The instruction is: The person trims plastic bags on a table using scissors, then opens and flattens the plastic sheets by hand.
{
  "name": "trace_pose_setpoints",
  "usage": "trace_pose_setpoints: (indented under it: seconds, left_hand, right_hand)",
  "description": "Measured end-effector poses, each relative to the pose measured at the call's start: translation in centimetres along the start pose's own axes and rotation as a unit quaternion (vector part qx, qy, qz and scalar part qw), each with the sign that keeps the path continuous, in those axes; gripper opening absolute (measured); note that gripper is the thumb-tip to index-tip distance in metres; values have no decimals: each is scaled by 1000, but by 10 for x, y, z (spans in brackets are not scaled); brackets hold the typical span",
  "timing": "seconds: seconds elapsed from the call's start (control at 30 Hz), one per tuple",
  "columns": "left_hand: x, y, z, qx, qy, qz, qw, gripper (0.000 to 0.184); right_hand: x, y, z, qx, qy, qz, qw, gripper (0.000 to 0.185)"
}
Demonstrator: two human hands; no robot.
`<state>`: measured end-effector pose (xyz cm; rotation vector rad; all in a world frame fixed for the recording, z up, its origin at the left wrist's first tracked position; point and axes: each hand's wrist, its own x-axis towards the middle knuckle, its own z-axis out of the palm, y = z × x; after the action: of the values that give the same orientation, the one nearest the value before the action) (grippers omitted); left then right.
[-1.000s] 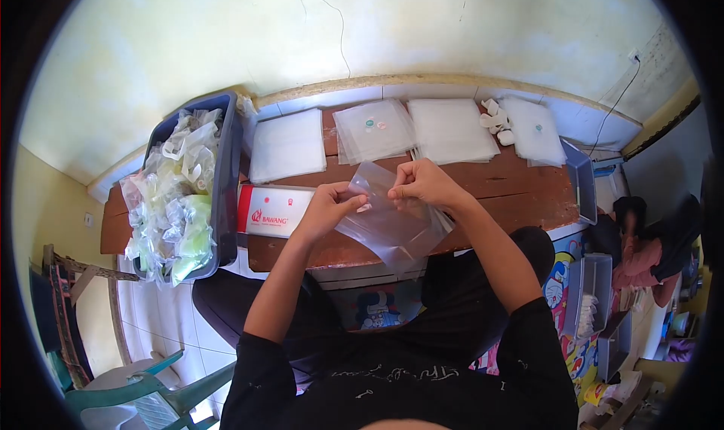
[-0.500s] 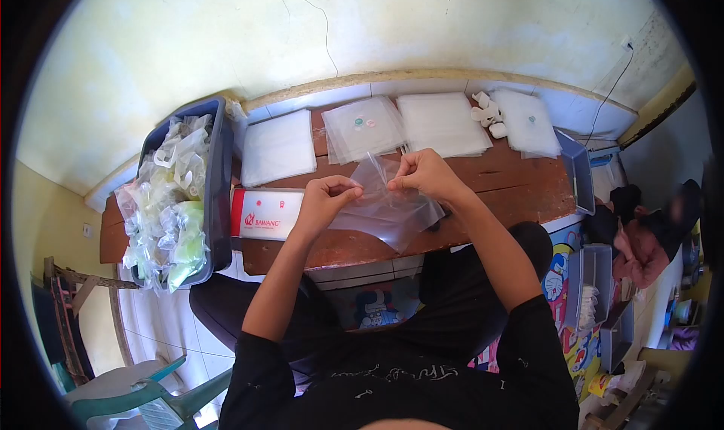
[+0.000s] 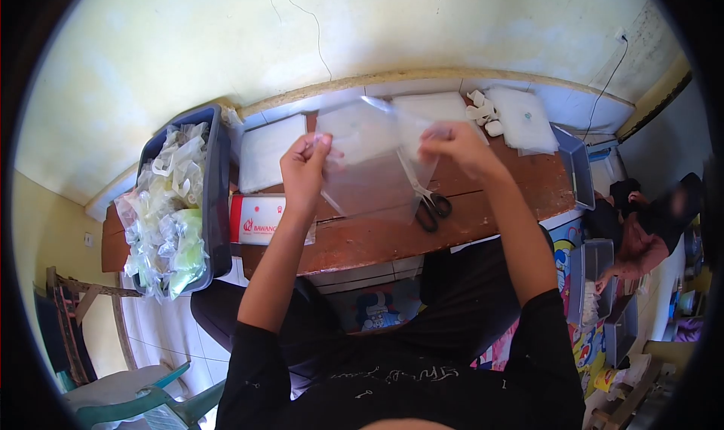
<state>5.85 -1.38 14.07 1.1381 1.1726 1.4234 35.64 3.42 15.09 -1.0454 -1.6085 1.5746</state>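
Observation:
A clear plastic bag (image 3: 373,177) is stretched between my two hands above the wooden table (image 3: 339,249). My left hand (image 3: 307,162) pinches its left side. At its right side, my right hand (image 3: 452,147), slightly blurred, is closed on the plastic. Scissors with black handles (image 3: 434,209) lie on the table below my right hand. Behind the bag are stacks of clear bags, partly seen through it; another stack (image 3: 270,155) lies to the left. A red and white "Bawang" packet (image 3: 256,220) is beside my left forearm.
A dark bin (image 3: 219,204) full of plastic bags stands at the left. White rolls (image 3: 483,112) and a further bag stack (image 3: 519,119) are at the back right. A grey crate (image 3: 573,166) adjoins the table's right end. Another person (image 3: 648,234) sits at the far right near crates.
My hands have moved apart and up, spreading the bag between them. The scissors now show on the table. The other person's arm has reached toward a crate.

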Motion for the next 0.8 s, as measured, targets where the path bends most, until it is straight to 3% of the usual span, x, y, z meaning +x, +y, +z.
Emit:
trace_pose_setpoints:
  seconds: [0.03,0.1,0.27,0.33,0.43,0.57,0.8]
  left_hand:
    - [7,2,5,-14,6,23,1000,24]
    - [19,9,24,-44,32,30,998,25]
    - [48,-48,61,-92,69,4,993,25]
    - [58,-90,71,-60,44,-84,994,23]
    - [70,-141,79,17,-17,-123,992,21]
    - [96,-181,97,51,-11,-118,992,23]
    - [138,-162,134,-9,-50,-162,985,35]
  right_hand:
    - [-1,-7,-2,-1,2,-1,1000,30]
    - [-7,-26,-7,172,143,-13,975,23]
    - [11,31,-31,71,122,56,988,16]
    - [22,65,-52,28,137,72,988,16]
    - [34,98,-86,-36,178,113,977,13]
    - [43,117,-112,-46,215,150,964,13]
    - [69,133,-143,-32,282,122,951,14]
